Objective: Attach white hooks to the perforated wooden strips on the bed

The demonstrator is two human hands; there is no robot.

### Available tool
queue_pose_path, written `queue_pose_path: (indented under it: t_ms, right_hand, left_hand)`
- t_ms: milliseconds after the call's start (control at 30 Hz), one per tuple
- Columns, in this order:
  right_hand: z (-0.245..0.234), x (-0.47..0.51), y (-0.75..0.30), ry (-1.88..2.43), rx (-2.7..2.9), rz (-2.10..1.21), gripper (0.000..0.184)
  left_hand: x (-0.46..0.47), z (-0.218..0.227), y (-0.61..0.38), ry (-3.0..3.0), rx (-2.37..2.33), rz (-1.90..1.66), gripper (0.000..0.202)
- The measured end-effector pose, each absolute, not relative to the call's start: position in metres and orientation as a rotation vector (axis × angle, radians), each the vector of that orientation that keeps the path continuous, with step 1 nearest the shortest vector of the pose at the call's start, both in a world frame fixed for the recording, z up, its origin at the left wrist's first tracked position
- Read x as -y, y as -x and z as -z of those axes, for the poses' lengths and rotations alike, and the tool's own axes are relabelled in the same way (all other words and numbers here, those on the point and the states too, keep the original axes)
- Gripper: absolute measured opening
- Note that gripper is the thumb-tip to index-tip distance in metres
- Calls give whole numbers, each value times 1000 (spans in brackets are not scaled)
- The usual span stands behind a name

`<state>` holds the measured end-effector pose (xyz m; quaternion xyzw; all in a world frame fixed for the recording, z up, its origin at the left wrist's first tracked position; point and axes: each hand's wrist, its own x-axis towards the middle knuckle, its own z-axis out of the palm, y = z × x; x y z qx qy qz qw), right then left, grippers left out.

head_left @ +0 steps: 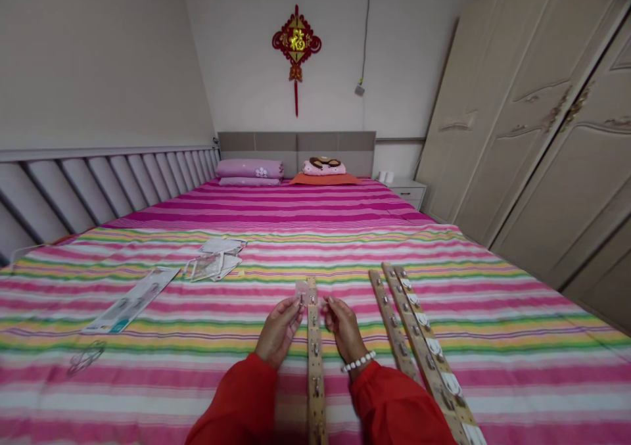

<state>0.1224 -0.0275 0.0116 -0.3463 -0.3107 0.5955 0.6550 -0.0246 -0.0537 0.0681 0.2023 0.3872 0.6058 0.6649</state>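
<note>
A narrow wooden strip (pixel 315 359) with several small metal hooks lies lengthwise on the striped bedspread (pixel 493 313) between my hands. My left hand (pixel 279 330) pinches a small clear adhesive hook pad (pixel 301 292) at the strip's far end. Right of the strip, my right hand (pixel 344 327) has its fingers curled together near the same end; what it holds, if anything, is too small to make out. Both sleeves are red, and a white bead bracelet (pixel 358 362) circles the right wrist.
Two more wooden hook strips (pixel 419 340) lie to the right, one with white pads. Opened clear packets (pixel 217 261) and a long package (pixel 133 299) lie on the left. Pillows (pixel 250 169) sit at the headboard, and a wardrobe (pixel 552 136) stands on the right.
</note>
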Motion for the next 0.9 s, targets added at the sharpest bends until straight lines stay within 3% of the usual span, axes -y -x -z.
queue_pose_path:
  t_ms: [600,900]
  right_hand:
    - [-36,13,-112,834,826,-1331,22]
    - [-45,-28,-116,922,857,-1294,18]
  left_hand:
    - [19,-55,16,-921,-1111,-1329,37]
    - [-40,-62,20,-1246,-1159,-1403,24]
